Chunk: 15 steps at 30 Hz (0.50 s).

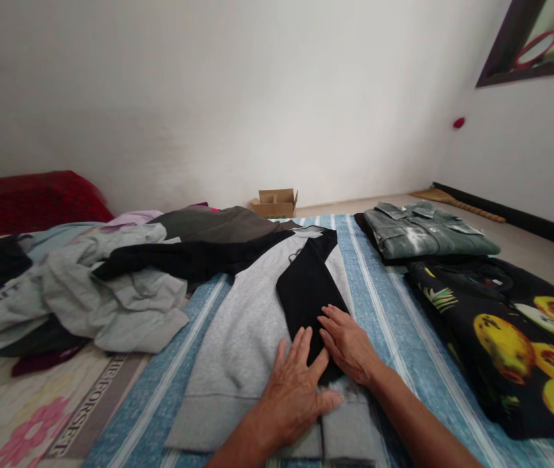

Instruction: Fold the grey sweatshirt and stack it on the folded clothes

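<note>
A grey sweatshirt (245, 331) with black sleeves lies spread on a blue striped sheet (388, 305). One black sleeve (306, 286) is folded down over its front. My left hand (291, 390) lies flat, fingers apart, on the grey cloth and the lower end of that sleeve. My right hand (349, 344) rests flat beside it, fingers stretched over the sleeve's edge. Neither hand grips anything.
A heap of unfolded clothes (111, 286) lies at the left. At the right sit a folded green shirt (427, 234) and a black fruit-print garment (505, 338). A cardboard box (275, 203) stands by the far wall. A red cushion (33, 198) is at far left.
</note>
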Motion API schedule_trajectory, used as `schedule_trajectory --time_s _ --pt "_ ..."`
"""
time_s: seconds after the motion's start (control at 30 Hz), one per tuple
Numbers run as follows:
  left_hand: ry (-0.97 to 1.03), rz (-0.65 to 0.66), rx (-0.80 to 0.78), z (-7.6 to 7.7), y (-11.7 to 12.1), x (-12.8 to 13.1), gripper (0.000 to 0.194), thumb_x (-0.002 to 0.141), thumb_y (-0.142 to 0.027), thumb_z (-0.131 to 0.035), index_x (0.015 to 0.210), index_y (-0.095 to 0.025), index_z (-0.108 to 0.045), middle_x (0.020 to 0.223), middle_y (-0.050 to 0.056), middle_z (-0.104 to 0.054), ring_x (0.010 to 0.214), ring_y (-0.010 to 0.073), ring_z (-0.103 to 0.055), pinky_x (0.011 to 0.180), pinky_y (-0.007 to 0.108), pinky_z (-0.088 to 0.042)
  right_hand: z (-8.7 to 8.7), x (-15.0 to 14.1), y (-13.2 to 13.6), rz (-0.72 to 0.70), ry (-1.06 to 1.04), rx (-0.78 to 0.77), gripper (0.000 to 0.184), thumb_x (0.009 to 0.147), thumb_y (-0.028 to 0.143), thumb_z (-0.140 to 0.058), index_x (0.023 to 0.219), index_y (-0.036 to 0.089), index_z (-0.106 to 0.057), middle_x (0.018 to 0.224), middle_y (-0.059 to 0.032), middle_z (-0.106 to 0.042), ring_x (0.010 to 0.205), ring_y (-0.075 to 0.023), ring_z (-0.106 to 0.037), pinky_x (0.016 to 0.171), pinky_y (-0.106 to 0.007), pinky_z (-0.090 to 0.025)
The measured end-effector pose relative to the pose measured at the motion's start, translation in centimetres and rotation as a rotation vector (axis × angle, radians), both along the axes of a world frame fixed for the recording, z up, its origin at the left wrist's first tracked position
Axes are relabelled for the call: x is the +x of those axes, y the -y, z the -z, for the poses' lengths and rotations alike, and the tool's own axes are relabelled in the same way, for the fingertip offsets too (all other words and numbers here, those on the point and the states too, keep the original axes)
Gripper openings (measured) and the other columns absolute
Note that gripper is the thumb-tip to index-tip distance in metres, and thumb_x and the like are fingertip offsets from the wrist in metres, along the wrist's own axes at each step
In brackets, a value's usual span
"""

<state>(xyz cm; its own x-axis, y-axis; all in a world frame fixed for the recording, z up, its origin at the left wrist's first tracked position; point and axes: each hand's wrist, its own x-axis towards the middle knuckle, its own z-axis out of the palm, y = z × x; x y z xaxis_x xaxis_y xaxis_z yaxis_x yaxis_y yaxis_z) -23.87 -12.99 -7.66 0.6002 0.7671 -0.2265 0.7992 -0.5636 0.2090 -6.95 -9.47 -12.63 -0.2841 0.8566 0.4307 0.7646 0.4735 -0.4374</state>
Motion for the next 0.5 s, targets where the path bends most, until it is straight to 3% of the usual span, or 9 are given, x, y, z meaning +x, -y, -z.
schedule_trajectory --time_s 0.17,0.3,0.5 --pt "0.054 0.021 -0.067 -0.3 -0.1 -0.7 0.075 0.084 -0.064 -0.043 0.146 -0.026 -0.024 0.153 0.017 -0.008 0.14 0.0328 -0.003 0.108 0.061 -0.012 0.3 -0.1 -0.2 0.023 0.015 -0.031 0.037 0.091 0.023 -0.041 0.121 0.012 -0.06 0.132 -0.0164 -0.052 0.127 -0.028 -0.043 0.104 -0.047 -0.037" --pt "0.144 0.019 -0.127 -0.9 -0.5 -1.5 0.074 0.081 -0.067 -0.047 0.142 -0.028 -0.034 0.152 0.016 -0.015 0.14 0.0332 -0.009 0.108 0.061 -0.014 0.6 -0.3 -0.2 0.026 -0.011 -0.031 0.036 0.091 0.022 -0.041 0.121 0.013 -0.06 0.132 -0.0155 -0.052 0.128 -0.0272 -0.042 0.104 -0.047 -0.037" --pt "0.21 -0.1 -0.116 -1.4 -1.1 -2.0 0.052 0.088 -0.039 -0.049 0.137 -0.023 -0.042 0.146 0.011 -0.036 0.137 0.0236 -0.027 0.111 0.048 -0.024 0.0 -0.7 0.1 0.042 -0.002 -0.083 0.039 0.089 0.029 -0.048 0.122 0.012 -0.059 0.133 -0.0156 -0.051 0.128 -0.0296 -0.042 0.105 -0.047 -0.036"
